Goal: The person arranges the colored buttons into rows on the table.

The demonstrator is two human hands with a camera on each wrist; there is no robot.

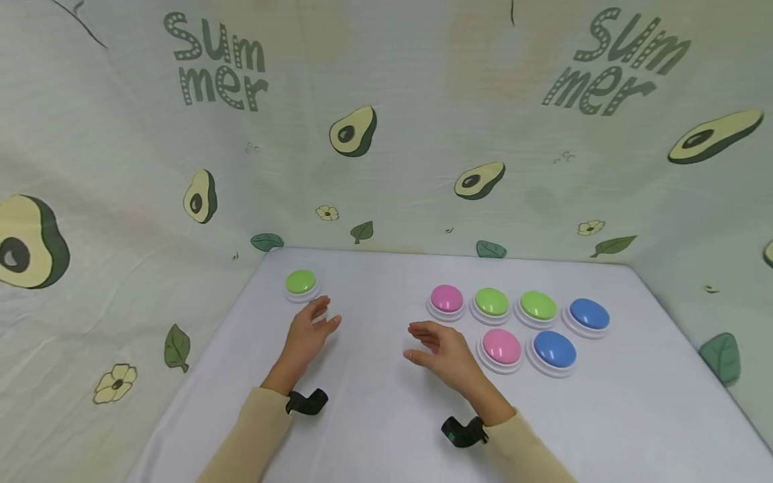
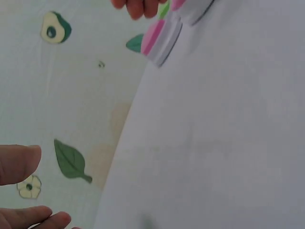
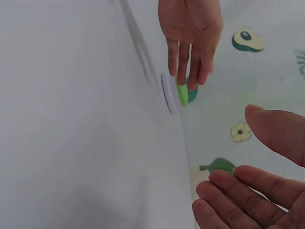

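My left hand [image 1: 306,333] hovers over the left part of the white table, fingers extended and holding nothing. Just beyond its fingertips is a green push button [image 1: 300,282] on a round white base. My right hand [image 1: 445,354] is held over the middle of the table, thumb apart from its lightly bent fingers, with nothing between them. Nearest to it on the right are a pink button [image 1: 502,346] and, farther back, another pink button [image 1: 447,298]. In the right wrist view the fingers [image 3: 248,195] are spread from the thumb.
Right of the pink buttons stand two green buttons [image 1: 492,302] [image 1: 539,305] and two blue buttons [image 1: 589,314] [image 1: 555,349], all on white bases. A cloth [image 1: 410,80] printed with avocados and leaves hangs behind the table [image 1: 374,416] and along its sides. Each wrist wears a black camera [image 1: 308,402].
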